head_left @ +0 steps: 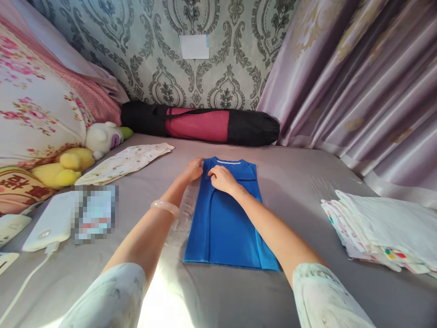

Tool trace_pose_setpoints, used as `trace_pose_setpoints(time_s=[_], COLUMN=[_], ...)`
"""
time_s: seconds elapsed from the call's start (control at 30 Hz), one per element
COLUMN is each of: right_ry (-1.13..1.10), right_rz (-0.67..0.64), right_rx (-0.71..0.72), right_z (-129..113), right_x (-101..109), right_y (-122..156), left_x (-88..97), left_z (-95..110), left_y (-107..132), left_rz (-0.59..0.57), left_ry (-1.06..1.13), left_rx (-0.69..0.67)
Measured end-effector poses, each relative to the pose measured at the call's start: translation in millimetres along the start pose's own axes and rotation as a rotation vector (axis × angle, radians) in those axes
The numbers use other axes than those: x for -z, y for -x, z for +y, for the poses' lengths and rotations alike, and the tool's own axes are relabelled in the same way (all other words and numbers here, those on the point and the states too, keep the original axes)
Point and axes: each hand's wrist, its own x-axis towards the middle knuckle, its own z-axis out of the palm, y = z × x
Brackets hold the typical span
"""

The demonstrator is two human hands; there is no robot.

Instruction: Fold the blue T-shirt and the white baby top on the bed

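A blue shirt (pixel 225 223) lies flat on the grey bedsheet (pixel 300 182), folded into a long rectangle with its collar at the far end. My left hand (pixel 194 169) rests at the shirt's far left corner, fingers curled on the fabric edge. My right hand (pixel 221 178) lies on the shirt just below the collar, fingers bent and pinching a fold. A pale bangle (pixel 165 207) circles my left wrist.
A stack of folded white printed cloths (pixel 382 232) sits at the right. A light garment (pixel 126 161) lies far left, by plush toys (pixel 85 152) and floral pillows. A power bank (pixel 51 223) with cable lies at the left. A black-and-red roll bag (pixel 201 123) lines the wall; curtains hang right.
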Motion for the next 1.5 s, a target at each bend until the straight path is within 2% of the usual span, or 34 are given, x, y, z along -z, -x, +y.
trace_pose_setpoints(time_s=[0.07, 0.13, 0.23, 0.37, 0.5, 0.63, 0.73, 0.83, 0.97, 1.1, 1.33, 1.5], right_ry=[-0.020, -0.007, 0.049, 0.098, 0.110, 0.101, 0.089, 0.071, -0.015, -0.003, 0.064, 0.078], right_rz=[0.067, 0.094, 0.030, -0.082, -0.098, -0.082, -0.055, -0.060, -0.119, -0.047, -0.057, -0.031], right_rx=[-0.046, -0.073, -0.080, -0.091, -0.101, -0.106, -0.107, -0.115, -0.126, -0.130, -0.174, -0.167], right_z=[1.6, 1.4, -1.6, -7.0, -10.7, -10.4, -8.9, -8.1, -8.6, -13.4, -20.3, -19.3], right_x=[-1.0, -5.0, -15.6, -28.9, -37.9, -49.4, -56.2, -55.2, -40.2, -30.5, -52.5, -54.6], right_y=[-9.4, -18.9, -31.6, -44.4, -51.4, -51.3, -50.1, -50.9, -50.8, -40.6, -22.0, -21.2], left_x=[3.0, 4.5, 2.0, -11.1, -32.4, -51.6, -57.6, -56.4, -50.9, -51.0, -61.2, -59.5], left_z=[8.7, 23.4, 51.8, 81.6, 88.2, 84.2, 83.6, 84.4, 84.2, 81.9, 80.0, 80.1], left_y=[20.7, 49.1, 97.7, 152.6, 184.0, 196.2, 198.4, 199.6, 203.5, 206.7, 208.2, 208.0], left_rz=[0.005, -0.022, -0.072, -0.072, 0.009, 0.109, 0.159, 0.174, 0.172, 0.240, 0.245, 0.218], left_ry=[-0.035, -0.091, -0.214, -0.342, -0.363, -0.354, -0.351, -0.330, -0.316, -0.351, -0.359, -0.337], left_rx=[0.076, 0.094, -0.006, -0.059, -0.087, -0.123, -0.130, -0.130, -0.158, -0.107, -0.107, -0.095])
